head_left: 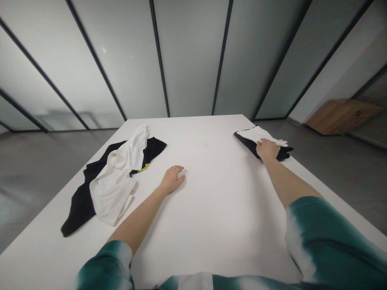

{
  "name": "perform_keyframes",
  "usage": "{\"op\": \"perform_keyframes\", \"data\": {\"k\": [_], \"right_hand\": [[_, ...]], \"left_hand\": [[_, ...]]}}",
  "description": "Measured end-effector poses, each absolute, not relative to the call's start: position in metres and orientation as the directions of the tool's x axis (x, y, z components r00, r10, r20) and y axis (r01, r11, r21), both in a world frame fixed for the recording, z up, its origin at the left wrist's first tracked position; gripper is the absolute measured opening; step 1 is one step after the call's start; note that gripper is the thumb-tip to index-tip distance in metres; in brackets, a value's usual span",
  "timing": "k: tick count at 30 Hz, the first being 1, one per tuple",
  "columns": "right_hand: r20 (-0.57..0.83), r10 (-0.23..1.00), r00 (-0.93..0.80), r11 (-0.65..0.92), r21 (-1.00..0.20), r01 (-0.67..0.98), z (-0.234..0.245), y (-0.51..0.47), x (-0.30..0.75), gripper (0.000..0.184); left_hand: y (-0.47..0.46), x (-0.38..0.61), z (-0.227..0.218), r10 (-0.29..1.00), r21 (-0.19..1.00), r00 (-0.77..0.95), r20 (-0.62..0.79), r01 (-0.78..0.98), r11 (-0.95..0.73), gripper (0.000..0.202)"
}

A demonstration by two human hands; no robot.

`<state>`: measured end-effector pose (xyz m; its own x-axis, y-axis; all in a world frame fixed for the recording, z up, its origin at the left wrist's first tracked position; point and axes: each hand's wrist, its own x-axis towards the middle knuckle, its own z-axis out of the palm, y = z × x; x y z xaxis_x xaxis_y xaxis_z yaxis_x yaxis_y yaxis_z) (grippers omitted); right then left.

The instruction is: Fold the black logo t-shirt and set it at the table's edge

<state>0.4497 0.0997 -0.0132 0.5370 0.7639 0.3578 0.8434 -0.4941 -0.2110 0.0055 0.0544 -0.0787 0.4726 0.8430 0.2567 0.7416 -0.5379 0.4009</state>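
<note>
Bench (211,209): smooth white matt top, rectangular.
Folded stack (262,141): soft cloth, white piece over black, flat, at the far right edge. Right hand (267,150) rests on it, grip flat, holding nothing.
Loose heap (115,177): crumpled white and black garments, far left.
Left hand (173,179): palm down on bare bench, fingers loosely curled, empty.

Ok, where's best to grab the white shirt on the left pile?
Probably the white shirt's near hem, coming from the right with the left hand. That edge overhangs the black shirt onto the bare table, so it should lift alone.
</note>
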Motion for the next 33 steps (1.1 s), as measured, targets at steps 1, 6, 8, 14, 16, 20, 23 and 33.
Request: {"op": "perform_keyframes", "data": {"k": [1,6,8,14,16,20,23,33], "right_hand": [[0.390,0.764,0.514,-0.447,-0.253,0.858,-0.011,0.100,0.440,0.037],[0.289,0.957,0.036,0.161,-0.626,0.763,-0.008,0.082,0.362,0.032],[0.310,0.936,-0.164,0.349,-0.776,0.526,-0.009,0.066,0.333,0.039],[0.383,0.923,-0.036,0.371,-0.861,0.349,-0.034,0.047,0.295,0.038],[0.335,0.942,0.034,0.302,-0.884,0.357,-0.052,0.051,0.291,0.036],[0.256,0.963,0.083,0.196,-0.878,0.437,-0.083,0.056,0.288,0.030],[0.293,0.956,-0.020,0.258,-0.804,0.536,-0.088,0.052,0.286,0.026],[0.373,0.738,-0.562,0.674,-0.366,0.642,-0.078,0.034,0.262,0.022]], "left_hand": [[0.055,0.005,-0.079,0.844,0.414,0.469,0.261,0.736,-0.536,0.037],[0.052,0.006,-0.080,0.844,0.449,0.429,0.322,0.716,-0.535,0.057],[0.048,0.008,-0.076,0.828,0.433,0.425,0.366,0.709,-0.556,0.071],[0.040,0.010,-0.068,0.860,0.287,0.430,0.276,0.817,-0.501,0.064],[0.043,0.010,-0.069,0.875,0.278,0.421,0.237,0.834,-0.477,0.043],[0.051,0.007,-0.071,0.871,0.364,0.420,0.255,0.793,-0.489,0.029],[0.052,0.007,-0.069,0.861,0.494,0.416,0.291,0.705,-0.508,0.030],[0.048,0.014,-0.073,0.949,0.842,0.056,0.311,0.446,-0.302,0.021]]}}
